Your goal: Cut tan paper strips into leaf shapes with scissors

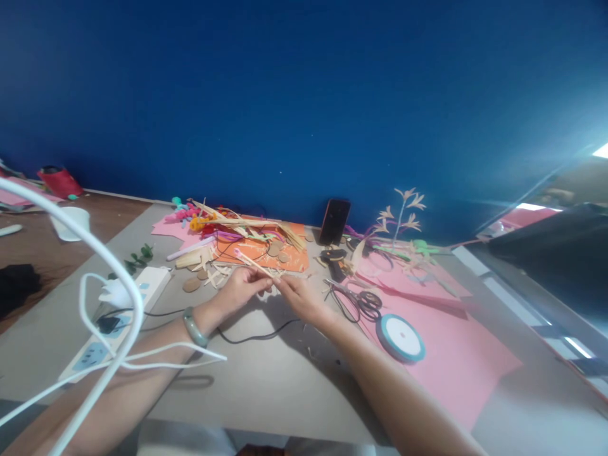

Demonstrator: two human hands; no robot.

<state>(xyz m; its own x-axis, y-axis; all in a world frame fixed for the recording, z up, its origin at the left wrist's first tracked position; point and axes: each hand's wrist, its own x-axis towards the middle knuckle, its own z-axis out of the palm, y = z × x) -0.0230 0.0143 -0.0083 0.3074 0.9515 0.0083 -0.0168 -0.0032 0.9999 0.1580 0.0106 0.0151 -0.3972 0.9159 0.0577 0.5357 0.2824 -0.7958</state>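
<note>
My left hand (244, 288) and my right hand (295, 294) meet above the middle of the table, fingers pinched together. Between them runs a thin pale strip (254, 263) with a pinkish tip, slanting up to the left; its exact kind is unclear. Both hands are closed on it, the right at its lower end. Just behind lie cut pale strips (218, 273), round wooden discs (275, 248) and an orange sheet (297, 258). To the right of my right hand rest black-handled scissors (368, 304) and a roll of teal-edged tape (401, 337).
A power strip (152, 282) with white cables (135, 297) stands at left, one cable looping across the near view. A phone (335, 221) leans against the blue wall (304, 114). Pink sheets (456, 354) cover the right side, with a flower-like craft stem (400, 218) behind. A white cup (73, 223) stands far left.
</note>
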